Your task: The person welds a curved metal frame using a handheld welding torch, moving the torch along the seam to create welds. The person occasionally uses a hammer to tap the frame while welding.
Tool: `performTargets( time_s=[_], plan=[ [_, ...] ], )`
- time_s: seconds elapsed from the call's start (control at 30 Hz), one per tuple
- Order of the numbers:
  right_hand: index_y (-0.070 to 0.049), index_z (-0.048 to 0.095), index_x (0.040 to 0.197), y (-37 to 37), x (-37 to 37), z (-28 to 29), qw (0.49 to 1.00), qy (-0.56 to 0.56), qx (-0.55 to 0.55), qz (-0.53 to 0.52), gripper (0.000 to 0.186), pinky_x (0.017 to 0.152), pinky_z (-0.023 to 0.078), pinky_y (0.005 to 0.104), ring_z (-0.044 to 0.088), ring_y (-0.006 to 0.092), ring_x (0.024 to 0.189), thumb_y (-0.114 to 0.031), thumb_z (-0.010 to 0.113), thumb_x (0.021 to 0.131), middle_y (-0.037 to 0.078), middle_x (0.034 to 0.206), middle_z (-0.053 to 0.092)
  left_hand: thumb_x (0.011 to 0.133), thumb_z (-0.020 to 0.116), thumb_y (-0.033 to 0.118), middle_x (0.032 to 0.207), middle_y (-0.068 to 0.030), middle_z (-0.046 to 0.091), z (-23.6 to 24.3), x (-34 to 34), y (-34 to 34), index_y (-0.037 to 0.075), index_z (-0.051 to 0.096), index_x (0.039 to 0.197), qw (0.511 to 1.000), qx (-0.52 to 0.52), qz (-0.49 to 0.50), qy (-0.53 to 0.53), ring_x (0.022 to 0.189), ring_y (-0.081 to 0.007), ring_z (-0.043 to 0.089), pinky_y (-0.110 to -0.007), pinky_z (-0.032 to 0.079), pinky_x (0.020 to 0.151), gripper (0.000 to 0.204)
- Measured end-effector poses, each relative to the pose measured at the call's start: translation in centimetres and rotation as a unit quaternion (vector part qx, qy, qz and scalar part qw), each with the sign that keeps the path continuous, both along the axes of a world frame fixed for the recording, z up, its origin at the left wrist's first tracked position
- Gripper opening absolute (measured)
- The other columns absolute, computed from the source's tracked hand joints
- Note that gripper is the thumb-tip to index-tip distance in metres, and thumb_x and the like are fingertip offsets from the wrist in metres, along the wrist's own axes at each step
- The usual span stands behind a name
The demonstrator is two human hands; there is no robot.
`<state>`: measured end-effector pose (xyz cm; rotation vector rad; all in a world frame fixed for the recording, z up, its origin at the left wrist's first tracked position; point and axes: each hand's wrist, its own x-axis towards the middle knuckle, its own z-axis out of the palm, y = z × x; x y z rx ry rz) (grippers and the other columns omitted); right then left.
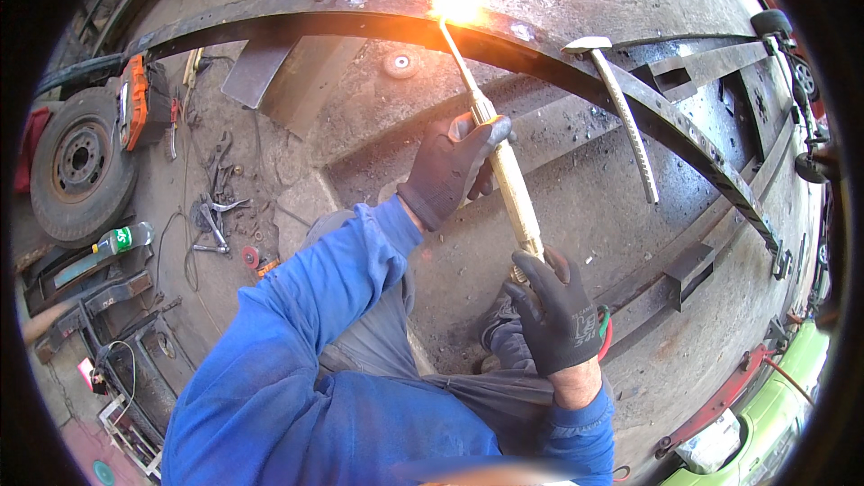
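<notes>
One brass-coloured torch (515,198) is gripped by left hand (447,162) forward, right hand (558,315) rear — both curled round it. Flame (459,2) is at curved bar (558,67) — standoff should be held steady, travel even.

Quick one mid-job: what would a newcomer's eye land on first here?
The white-orange glare at top centre, where the torch points at the long metal bar. Next, the gloved left hand and right hand gripping that torch mid-picture. Then the hammer across the bar to the right, and the wheel at far left.
</notes>
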<state>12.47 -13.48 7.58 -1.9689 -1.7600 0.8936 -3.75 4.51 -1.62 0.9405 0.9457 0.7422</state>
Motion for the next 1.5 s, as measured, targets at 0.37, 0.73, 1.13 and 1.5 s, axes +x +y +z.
performTargets(
  time_s=[0.37,0.73,1.13,1.5],
  plan=[
    [-0.007,0.074,0.134,0.00,0.06,-0.22,1.000,0.008,0.009,-0.006,0.041,0.102,0.059,0.0474,0.070,0.0409,0.124,-0.013,0.084,0.094,0.024,0.139,0.069,0.107,0.067,0.049,0.075,-0.0030,0.061,-0.09,0.04,0.12,0.007,0.075,0.109,1.000,-0.008,-0.004,-0.013,0.052,-0.0087,0.054,-0.026,0.045,0.048,0.042],
    [-0.008,0.073,0.136,0.00,0.03,-0.14,1.000,-0.004,0.004,0.001,0.043,0.102,0.059,0.0473,0.069,0.0411,0.127,-0.013,0.084,0.095,0.024,0.139,0.069,0.106,0.067,0.051,0.075,-0.0034,0.063,-0.21,0.04,0.07,0.006,0.076,0.108,1.000,0.000,0.002,-0.011,0.052,-0.0087,0.056,-0.026,0.046,0.048,0.045],
    [-0.007,0.072,0.138,-0.02,0.07,-0.13,1.000,0.011,0.006,0.002,0.044,0.103,0.059,0.0469,0.070,0.0410,0.126,-0.012,0.083,0.096,0.024,0.140,0.068,0.106,0.068,0.051,0.075,-0.0039,0.063,-0.14,0.09,0.06,0.006,0.076,0.109,1.000,-0.003,0.002,-0.012,0.051,-0.0094,0.057,-0.026,0.047,0.048,0.046],
    [-0.007,0.072,0.140,0.07,0.04,0.03,1.000,-0.005,0.000,0.004,0.045,0.102,0.059,0.0473,0.070,0.0417,0.126,-0.011,0.083,0.096,0.025,0.139,0.068,0.106,0.068,0.051,0.078,-0.0034,0.063,-0.45,0.13,0.18,0.008,0.075,0.110,1.000,-0.020,-0.002,-0.013,0.053,-0.0094,0.056,-0.025,0.047,0.049,0.044]
  ],
)
